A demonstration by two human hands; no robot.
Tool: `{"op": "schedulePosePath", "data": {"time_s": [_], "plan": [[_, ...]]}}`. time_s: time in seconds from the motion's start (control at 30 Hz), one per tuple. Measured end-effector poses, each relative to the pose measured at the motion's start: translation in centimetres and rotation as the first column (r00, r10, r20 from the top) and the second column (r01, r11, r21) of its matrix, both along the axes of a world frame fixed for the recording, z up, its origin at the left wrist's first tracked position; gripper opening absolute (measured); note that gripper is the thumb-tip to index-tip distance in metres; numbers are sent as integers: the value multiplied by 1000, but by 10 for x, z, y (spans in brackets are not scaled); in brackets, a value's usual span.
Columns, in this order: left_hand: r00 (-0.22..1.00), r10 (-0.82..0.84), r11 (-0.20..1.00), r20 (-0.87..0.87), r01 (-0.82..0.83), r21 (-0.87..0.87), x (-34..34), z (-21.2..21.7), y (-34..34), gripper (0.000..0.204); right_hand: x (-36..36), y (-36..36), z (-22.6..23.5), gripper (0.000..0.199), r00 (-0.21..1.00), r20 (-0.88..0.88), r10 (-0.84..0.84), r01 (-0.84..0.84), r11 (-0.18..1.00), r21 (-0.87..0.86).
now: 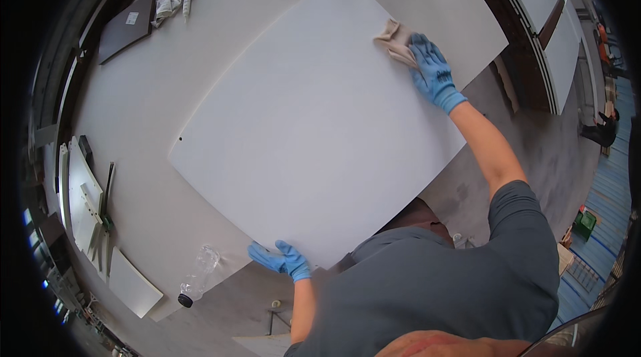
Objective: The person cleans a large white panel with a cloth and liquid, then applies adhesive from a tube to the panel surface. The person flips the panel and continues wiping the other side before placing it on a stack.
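A large white panel [314,130] with small dark holes near its corners lies flat on a pale worktable [133,103]. My right hand [433,71], in a blue glove, presses a beige cloth [396,40] onto the panel's far right part. My left hand [280,258], also blue-gloved, rests on the panel's near corner at the table's edge, fingers spread along it.
A clear plastic bottle [197,277] lies on the table's near left. A dark board [127,25], rags and a tube [186,5] sit at the far left. White offcuts [83,203] lie at the left edge. Stacked white panels [544,17] stand to the right.
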State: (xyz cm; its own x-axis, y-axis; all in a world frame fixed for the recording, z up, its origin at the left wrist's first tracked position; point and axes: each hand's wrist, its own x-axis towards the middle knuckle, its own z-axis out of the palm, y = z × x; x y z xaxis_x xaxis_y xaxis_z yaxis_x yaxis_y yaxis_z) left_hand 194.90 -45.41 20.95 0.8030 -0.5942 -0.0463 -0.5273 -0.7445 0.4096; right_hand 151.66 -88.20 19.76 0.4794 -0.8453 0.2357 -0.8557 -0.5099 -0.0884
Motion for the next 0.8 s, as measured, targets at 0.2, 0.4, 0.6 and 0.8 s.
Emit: {"op": "schedulePosePath", "data": {"time_s": [0.2,0.4,0.6,0.8], "plan": [[999,-32,998,33,33,-44,4,-11,2,96,104,-145,-7,52,996,67,53,-42,987,-152],[990,6,995,142,9,-103,-5,-15,0,92,157,-215,-17,57,997,-44,-67,63,995,-77],[981,-140,990,134,143,-14,9,-16,7,80,69,-100,-3,67,999,31,37,-35,998,-52],[958,-131,984,254,157,-85,7,-26,19,72,-60,95,13,60,997,-9,-76,75,997,-16]]}}
